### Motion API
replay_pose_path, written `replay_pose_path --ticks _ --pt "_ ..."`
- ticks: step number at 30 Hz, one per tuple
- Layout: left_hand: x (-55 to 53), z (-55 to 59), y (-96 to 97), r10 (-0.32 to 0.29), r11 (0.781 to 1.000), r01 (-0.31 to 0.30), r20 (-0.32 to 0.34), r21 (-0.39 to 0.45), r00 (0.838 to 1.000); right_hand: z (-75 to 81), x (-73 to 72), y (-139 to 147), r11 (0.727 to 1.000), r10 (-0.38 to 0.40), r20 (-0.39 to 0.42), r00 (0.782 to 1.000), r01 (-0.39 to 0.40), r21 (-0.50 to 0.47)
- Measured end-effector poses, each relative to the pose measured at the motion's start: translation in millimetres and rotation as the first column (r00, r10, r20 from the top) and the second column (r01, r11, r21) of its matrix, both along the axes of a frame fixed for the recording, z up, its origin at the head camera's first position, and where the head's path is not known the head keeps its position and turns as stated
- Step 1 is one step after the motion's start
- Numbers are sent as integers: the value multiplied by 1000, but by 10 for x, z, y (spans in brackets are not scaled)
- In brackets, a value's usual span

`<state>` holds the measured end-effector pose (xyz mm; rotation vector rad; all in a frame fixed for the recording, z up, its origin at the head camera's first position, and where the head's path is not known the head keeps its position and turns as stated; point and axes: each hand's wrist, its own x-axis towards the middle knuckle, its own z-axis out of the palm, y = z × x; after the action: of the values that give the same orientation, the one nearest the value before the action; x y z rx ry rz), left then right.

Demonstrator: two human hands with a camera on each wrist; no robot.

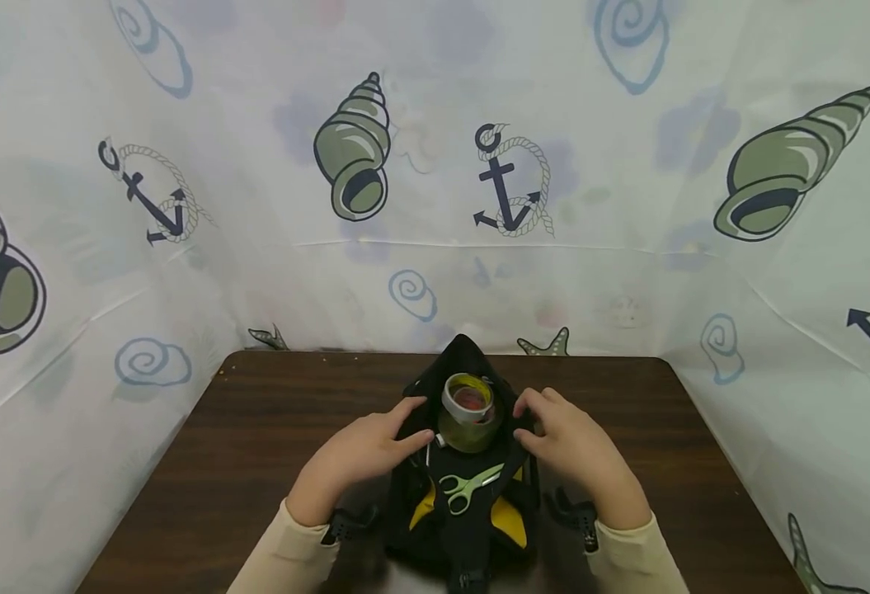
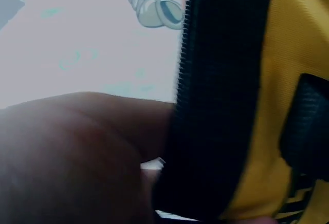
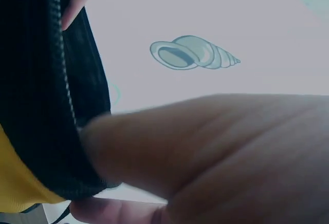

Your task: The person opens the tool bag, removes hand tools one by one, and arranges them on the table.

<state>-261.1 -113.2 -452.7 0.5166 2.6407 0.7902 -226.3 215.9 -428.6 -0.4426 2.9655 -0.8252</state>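
A black and yellow zippered bag (image 1: 509,521) sits on the table with its top unzipped. At its mouth a pale tape roll (image 1: 470,416) lies on a wider, yellowish tape roll (image 1: 467,439). Nearer the viewer, green-handled scissors (image 1: 460,500) lie against black fabric. My left hand (image 1: 364,450) holds the bag's left rim, its fingertips partly hidden behind the zipper edge (image 2: 181,59) in the left wrist view. On the opposite side my right hand (image 1: 576,445) grips the right rim; thumb and fingers sit on either side of the black edge (image 3: 36,106) in the right wrist view.
The dark wooden table (image 1: 279,388) extends to both sides of the bag. Behind and beside it hangs a white sheet (image 1: 442,49) printed with shells and anchors. A black wrist strap (image 1: 353,524) is by the left sleeve, and another strap (image 1: 576,516) by the right.
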Motion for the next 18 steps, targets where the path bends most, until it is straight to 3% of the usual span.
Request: replay_pose_path --ticks 8,13,18 --pt "-43 83 -187 -55 998 51 90 46 994 -23 -76 192 998 -31 24 999 32 -53" --pt "-78 146 -394 -24 996 14 107 86 994 -11 -115 379 992 -79 58 995 85 -90" --pt "-113 134 -574 18 994 -29 104 102 994 -29 -147 506 985 -139 77 987 145 -91"
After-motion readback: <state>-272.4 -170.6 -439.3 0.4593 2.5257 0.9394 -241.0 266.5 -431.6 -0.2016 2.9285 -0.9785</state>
